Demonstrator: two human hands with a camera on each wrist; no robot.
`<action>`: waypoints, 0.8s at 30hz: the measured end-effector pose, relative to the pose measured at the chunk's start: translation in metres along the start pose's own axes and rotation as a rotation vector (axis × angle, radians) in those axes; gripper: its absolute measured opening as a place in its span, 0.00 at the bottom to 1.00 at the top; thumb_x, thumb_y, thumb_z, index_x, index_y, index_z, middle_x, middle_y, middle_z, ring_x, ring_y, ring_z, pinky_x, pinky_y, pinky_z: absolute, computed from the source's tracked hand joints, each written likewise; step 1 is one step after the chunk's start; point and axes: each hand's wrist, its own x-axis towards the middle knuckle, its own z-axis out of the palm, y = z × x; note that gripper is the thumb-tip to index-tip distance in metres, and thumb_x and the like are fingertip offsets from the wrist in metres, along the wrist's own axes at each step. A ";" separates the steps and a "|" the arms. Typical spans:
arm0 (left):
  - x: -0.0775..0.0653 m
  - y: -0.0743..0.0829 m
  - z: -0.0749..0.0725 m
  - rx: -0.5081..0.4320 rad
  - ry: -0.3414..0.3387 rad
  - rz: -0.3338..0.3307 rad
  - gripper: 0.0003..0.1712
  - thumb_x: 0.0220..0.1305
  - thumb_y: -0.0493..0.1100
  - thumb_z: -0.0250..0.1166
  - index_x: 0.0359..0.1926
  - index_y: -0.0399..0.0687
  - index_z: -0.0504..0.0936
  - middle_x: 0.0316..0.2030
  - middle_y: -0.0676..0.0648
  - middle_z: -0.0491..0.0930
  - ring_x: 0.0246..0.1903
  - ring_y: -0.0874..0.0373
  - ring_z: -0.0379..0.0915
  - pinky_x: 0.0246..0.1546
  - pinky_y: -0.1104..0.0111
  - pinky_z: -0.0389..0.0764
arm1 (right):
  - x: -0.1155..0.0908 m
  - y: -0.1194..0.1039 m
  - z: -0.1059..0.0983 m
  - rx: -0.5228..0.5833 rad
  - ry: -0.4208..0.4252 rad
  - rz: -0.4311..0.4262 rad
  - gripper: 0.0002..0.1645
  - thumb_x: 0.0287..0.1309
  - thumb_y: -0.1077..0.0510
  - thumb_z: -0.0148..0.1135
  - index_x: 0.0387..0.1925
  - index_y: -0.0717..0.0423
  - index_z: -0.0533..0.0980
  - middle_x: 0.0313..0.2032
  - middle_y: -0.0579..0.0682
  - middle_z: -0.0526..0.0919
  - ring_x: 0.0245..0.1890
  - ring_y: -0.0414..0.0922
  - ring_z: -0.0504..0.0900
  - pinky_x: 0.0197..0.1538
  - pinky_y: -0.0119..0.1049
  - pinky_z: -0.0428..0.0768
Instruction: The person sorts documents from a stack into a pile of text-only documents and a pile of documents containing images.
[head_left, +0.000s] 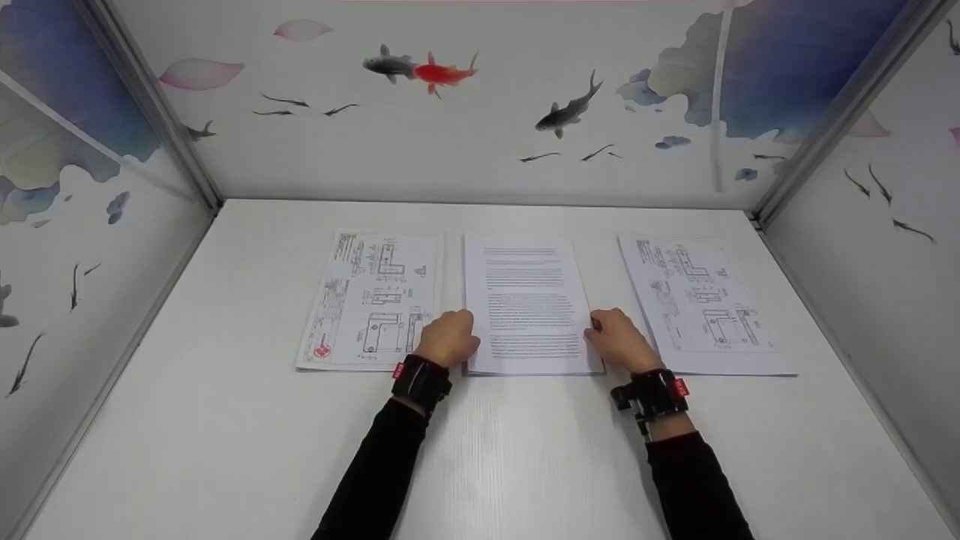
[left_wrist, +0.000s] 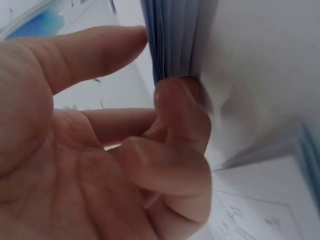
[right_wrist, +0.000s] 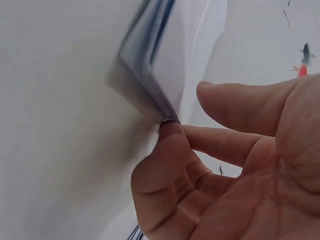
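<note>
Centrally, the text stack (head_left: 529,300) sits between the left drawings (head_left: 356,300) and right drawings (head_left: 697,300); the left hand (head_left: 448,337) pinches its near edge between thumb and curled fingers, while the right hand (head_left: 622,339) touches the opposite edge, fingers curled, thumb apart, any grip impossible to tell

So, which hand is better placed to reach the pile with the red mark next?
Probably the left hand: in the head view it overlaps the near right corner of the red-marked pile. The right hand is farther off, at the right edge of the text pile.
</note>
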 end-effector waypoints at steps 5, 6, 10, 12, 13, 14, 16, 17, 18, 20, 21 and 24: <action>0.000 0.000 0.001 0.026 0.014 0.031 0.04 0.58 0.33 0.60 0.31 0.36 0.81 0.26 0.44 0.78 0.24 0.53 0.68 0.24 0.62 0.70 | 0.000 -0.001 0.000 0.012 -0.002 -0.008 0.10 0.64 0.64 0.51 0.36 0.68 0.77 0.26 0.52 0.74 0.27 0.46 0.71 0.29 0.35 0.67; 0.000 -0.001 0.001 0.029 0.016 0.035 0.04 0.58 0.33 0.60 0.31 0.36 0.81 0.26 0.44 0.78 0.23 0.53 0.68 0.24 0.62 0.70 | 0.000 -0.001 -0.001 0.015 -0.006 -0.006 0.10 0.65 0.64 0.51 0.36 0.68 0.77 0.27 0.52 0.74 0.27 0.46 0.71 0.30 0.35 0.67; 0.001 -0.002 0.003 0.036 0.027 0.046 0.04 0.58 0.33 0.61 0.29 0.37 0.80 0.23 0.46 0.75 0.22 0.54 0.67 0.22 0.63 0.68 | -0.001 -0.002 -0.001 0.022 -0.011 0.004 0.10 0.66 0.63 0.51 0.36 0.67 0.77 0.27 0.52 0.74 0.27 0.46 0.71 0.30 0.35 0.67; 0.002 -0.003 0.003 0.029 0.035 0.041 0.05 0.58 0.35 0.61 0.29 0.37 0.80 0.22 0.47 0.74 0.21 0.54 0.66 0.21 0.64 0.67 | -0.001 -0.003 -0.002 0.028 -0.023 0.013 0.11 0.67 0.63 0.51 0.37 0.67 0.77 0.28 0.53 0.74 0.29 0.47 0.72 0.32 0.37 0.68; 0.002 -0.003 0.004 0.023 0.039 0.035 0.06 0.59 0.36 0.61 0.29 0.37 0.80 0.22 0.47 0.73 0.21 0.54 0.67 0.21 0.64 0.67 | 0.000 -0.002 -0.003 0.029 -0.029 0.022 0.12 0.67 0.62 0.51 0.38 0.68 0.77 0.29 0.54 0.75 0.30 0.48 0.73 0.33 0.37 0.69; 0.002 -0.003 0.004 0.014 0.047 0.025 0.07 0.60 0.37 0.61 0.30 0.36 0.80 0.22 0.46 0.74 0.21 0.54 0.68 0.21 0.64 0.68 | -0.001 -0.002 -0.005 0.031 -0.033 0.033 0.13 0.68 0.61 0.51 0.42 0.68 0.77 0.33 0.57 0.77 0.33 0.50 0.75 0.36 0.39 0.72; 0.003 -0.003 0.003 0.003 0.075 0.011 0.10 0.62 0.40 0.61 0.33 0.35 0.81 0.25 0.44 0.77 0.23 0.52 0.72 0.23 0.62 0.72 | -0.002 -0.001 -0.011 0.043 -0.040 0.066 0.18 0.70 0.58 0.50 0.51 0.69 0.76 0.41 0.62 0.79 0.41 0.53 0.77 0.43 0.43 0.75; 0.004 -0.002 0.003 -0.001 0.089 0.006 0.12 0.64 0.41 0.61 0.37 0.33 0.81 0.28 0.42 0.79 0.26 0.51 0.75 0.25 0.61 0.75 | -0.003 0.001 -0.014 0.050 -0.039 0.084 0.21 0.70 0.57 0.50 0.55 0.69 0.74 0.46 0.64 0.79 0.44 0.55 0.77 0.46 0.45 0.76; 0.004 -0.001 0.003 -0.005 0.106 0.002 0.15 0.65 0.42 0.61 0.43 0.32 0.81 0.32 0.40 0.81 0.30 0.49 0.78 0.29 0.59 0.78 | -0.005 0.004 -0.018 0.051 -0.031 0.102 0.24 0.70 0.56 0.50 0.59 0.69 0.72 0.50 0.65 0.78 0.47 0.56 0.77 0.48 0.47 0.76; 0.005 0.000 0.002 -0.015 0.142 -0.001 0.22 0.67 0.45 0.61 0.53 0.31 0.78 0.41 0.36 0.82 0.40 0.46 0.81 0.38 0.56 0.81 | -0.008 0.010 -0.026 0.041 0.013 0.127 0.29 0.70 0.54 0.52 0.64 0.69 0.68 0.56 0.67 0.76 0.51 0.58 0.77 0.52 0.51 0.76; 0.006 0.001 0.001 -0.021 0.159 0.001 0.25 0.68 0.45 0.61 0.58 0.31 0.76 0.45 0.35 0.82 0.44 0.45 0.81 0.43 0.55 0.81 | -0.010 0.015 -0.031 0.034 0.038 0.142 0.30 0.69 0.53 0.53 0.64 0.69 0.68 0.56 0.68 0.76 0.51 0.59 0.77 0.52 0.51 0.76; 0.007 0.003 0.000 -0.059 0.199 0.015 0.28 0.68 0.47 0.61 0.64 0.36 0.73 0.51 0.36 0.81 0.50 0.46 0.79 0.49 0.55 0.80 | -0.016 0.030 -0.043 -0.038 0.128 0.182 0.30 0.66 0.52 0.57 0.61 0.70 0.70 0.54 0.70 0.77 0.48 0.61 0.78 0.48 0.52 0.76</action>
